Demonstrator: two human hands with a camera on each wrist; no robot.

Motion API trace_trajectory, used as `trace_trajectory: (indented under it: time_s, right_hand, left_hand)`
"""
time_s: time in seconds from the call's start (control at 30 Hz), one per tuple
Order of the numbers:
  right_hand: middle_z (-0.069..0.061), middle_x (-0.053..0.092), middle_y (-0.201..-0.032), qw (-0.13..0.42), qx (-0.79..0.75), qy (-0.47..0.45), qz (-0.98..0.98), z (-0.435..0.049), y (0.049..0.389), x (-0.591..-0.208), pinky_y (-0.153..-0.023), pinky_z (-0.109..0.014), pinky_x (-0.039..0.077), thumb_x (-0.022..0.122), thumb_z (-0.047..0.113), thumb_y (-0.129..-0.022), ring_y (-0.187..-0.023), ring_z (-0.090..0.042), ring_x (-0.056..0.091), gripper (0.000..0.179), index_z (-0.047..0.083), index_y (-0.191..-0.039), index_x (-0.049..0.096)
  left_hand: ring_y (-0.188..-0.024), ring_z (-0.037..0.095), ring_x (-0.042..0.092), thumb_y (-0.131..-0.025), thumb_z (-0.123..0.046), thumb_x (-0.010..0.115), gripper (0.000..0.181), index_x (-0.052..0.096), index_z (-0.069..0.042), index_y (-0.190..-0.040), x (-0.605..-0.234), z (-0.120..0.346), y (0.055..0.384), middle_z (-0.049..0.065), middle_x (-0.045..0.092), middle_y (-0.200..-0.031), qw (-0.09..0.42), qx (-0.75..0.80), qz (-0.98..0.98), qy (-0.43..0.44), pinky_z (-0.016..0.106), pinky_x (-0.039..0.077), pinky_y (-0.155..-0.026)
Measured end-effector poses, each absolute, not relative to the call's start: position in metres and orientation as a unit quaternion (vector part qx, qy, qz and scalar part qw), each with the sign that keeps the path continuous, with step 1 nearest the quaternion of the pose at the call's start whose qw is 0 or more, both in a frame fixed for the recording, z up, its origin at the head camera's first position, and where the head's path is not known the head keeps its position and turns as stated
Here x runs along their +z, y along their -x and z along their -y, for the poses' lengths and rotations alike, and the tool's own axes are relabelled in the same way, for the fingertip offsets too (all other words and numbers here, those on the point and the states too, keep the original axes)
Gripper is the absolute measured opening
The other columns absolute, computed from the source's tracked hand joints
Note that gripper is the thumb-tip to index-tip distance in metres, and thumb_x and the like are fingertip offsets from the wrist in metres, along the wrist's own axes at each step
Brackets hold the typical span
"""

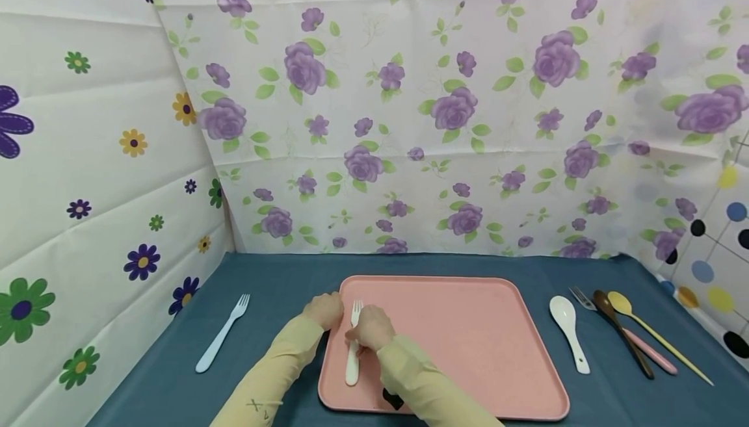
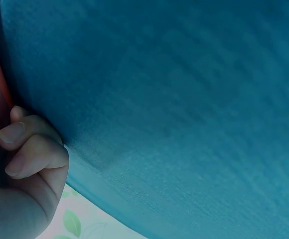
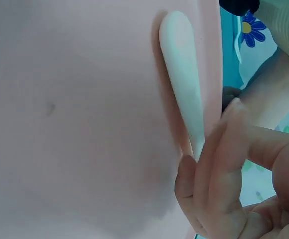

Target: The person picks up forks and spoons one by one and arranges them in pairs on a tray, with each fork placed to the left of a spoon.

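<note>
One white fork (image 1: 354, 344) we hold in our right hand (image 1: 370, 328), glossy, near pink tray's (image 1: 468, 342) left edge, our left hand (image 1: 323, 310) gripping that rim.

fork (image 1: 354, 342) on tray (image 1: 468, 323) | second fork (image 1: 223, 333) left | spoons (image 1: 620, 336) right

Soft, even light is filling the head view, bright and without glare, casting only faint shadows beside the cutlery. Wide-angle distortion is bending the walls at the edges. Both wrist views are looking dimmer and blurred, too close to hold focus, the near fingers (image 3: 219, 179) smearing.
</note>
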State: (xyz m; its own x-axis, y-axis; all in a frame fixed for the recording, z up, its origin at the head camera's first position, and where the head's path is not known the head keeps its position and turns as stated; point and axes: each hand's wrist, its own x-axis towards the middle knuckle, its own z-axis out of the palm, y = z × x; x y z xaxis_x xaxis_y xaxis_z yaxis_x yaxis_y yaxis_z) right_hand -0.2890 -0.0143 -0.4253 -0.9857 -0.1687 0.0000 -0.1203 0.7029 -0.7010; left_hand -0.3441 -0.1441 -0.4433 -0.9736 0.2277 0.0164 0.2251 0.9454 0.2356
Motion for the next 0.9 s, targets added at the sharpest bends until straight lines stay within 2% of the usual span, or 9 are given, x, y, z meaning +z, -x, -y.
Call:
trace_trajectory:
  time_s: [0.37, 0.7, 0.9]
  right_hand:
    - [-0.002, 0.047, -0.04, 0.059, -0.392, 0.066, -0.916, -0.007, 0.289, -0.408, -0.041, -0.025, 0.043, 0.071, 0.007, -0.077, -0.036, -0.013, 0.05, 0.026, 0.002, -0.057, 0.055]
    - [-0.008, 0.051, -0.043, 0.091, -0.412, 0.039, -0.906, -0.044, 0.304, -0.403, -0.042, -0.028, 0.047, 0.066, 0.006, -0.079, -0.035, -0.014, 0.051, 0.018, -0.006, -0.067, 0.059]
    - [-0.009, 0.054, -0.047, 0.087, -0.378, 0.052, -0.92, -0.071, 0.312, -0.401, -0.04, -0.026, 0.042, 0.067, 0.01, -0.078, -0.037, -0.014, 0.047, 0.023, -0.003, -0.061, 0.059]
  left_hand:
    - [-0.075, 0.035, 0.059, -0.094, -0.01, 0.045, 0.021, 0.055, 0.007, -0.099, -0.443, 0.142, 0.345, 0.019, 0.056, -0.08, 0.014, 0.121, -0.985, -0.119, 0.042, 0.046, -0.059]
    - [-0.079, 0.037, 0.058, -0.095, -0.01, 0.042, 0.022, 0.054, 0.007, -0.102, -0.443, 0.143, 0.347, 0.021, 0.057, -0.086, 0.024, 0.125, -0.985, -0.115, 0.044, 0.047, -0.063]
    - [-0.077, 0.036, 0.058, -0.094, -0.008, 0.042, 0.021, 0.053, 0.008, -0.102, -0.441, 0.144, 0.343, 0.02, 0.056, -0.084, 0.028, 0.125, -0.985, -0.116, 0.042, 0.047, -0.061]
